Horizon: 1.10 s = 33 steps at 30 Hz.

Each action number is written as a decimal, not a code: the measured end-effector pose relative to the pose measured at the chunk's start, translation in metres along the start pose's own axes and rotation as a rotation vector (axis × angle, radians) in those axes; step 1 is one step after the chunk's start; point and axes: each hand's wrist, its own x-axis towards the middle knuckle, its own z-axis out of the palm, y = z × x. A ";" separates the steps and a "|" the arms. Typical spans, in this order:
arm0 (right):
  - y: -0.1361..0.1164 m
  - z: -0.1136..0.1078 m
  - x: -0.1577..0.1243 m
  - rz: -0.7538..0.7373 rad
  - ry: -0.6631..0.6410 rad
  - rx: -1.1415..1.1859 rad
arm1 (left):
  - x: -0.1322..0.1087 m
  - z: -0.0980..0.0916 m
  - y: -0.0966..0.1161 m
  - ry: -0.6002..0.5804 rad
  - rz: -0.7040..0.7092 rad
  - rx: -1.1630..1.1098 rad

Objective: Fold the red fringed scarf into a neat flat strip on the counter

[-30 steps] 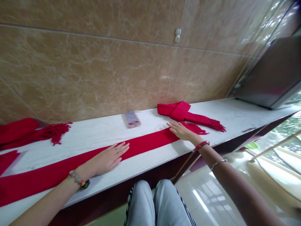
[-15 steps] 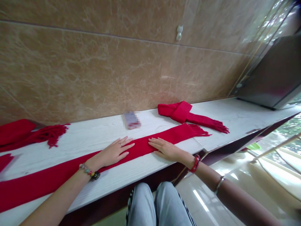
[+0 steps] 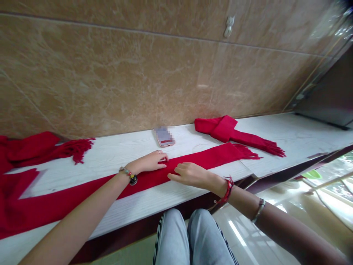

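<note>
A long red scarf [image 3: 205, 157] lies stretched along the white countertop, its fringed end toward the right. My left hand [image 3: 149, 162] is over the scarf's far edge, fingers loosely bent, with a gap between thumb and fingers and nothing seen in them. Close by on the right, my right hand [image 3: 190, 174] is above the scarf's near part, fingers half curled and apart, holding nothing visible. Whether either hand touches the cloth is hard to tell. Behind the fringed end lies a folded red scarf [image 3: 220, 128].
Near the wall lies a phone [image 3: 164, 137]. Another bunched red scarf [image 3: 35, 149] is at the far left. A brown marbled tile wall [image 3: 116, 81] rises behind the white counter [image 3: 176, 193]. A dark appliance [image 3: 328, 88] stands at the right end.
Both hands have gone from lying flat on the scarf with fingers stretched to being bent and slightly raised. The camera view has shifted a little, showing more of the left side.
</note>
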 end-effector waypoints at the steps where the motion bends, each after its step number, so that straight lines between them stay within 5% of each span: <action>1: 0.000 0.000 0.000 -0.007 0.004 -0.013 | 0.005 -0.001 0.000 -0.010 -0.062 -0.041; 4: -0.001 0.003 -0.001 0.006 0.038 -0.035 | 0.016 -0.003 -0.003 -0.071 -0.212 -0.134; 16: -0.018 0.015 0.010 0.135 0.257 -0.071 | 0.014 -0.014 -0.019 -0.253 -0.239 -0.140; 21: -0.023 0.016 0.008 0.193 0.292 -0.085 | 0.013 -0.017 -0.018 -0.234 -0.245 -0.195; 27: 0.000 -0.021 -0.002 0.273 0.366 -0.123 | 0.016 -0.055 0.004 -0.149 -0.201 -0.455; 33: 0.050 -0.077 -0.038 0.366 0.262 -0.209 | 0.055 -0.100 0.058 0.001 -0.197 -0.702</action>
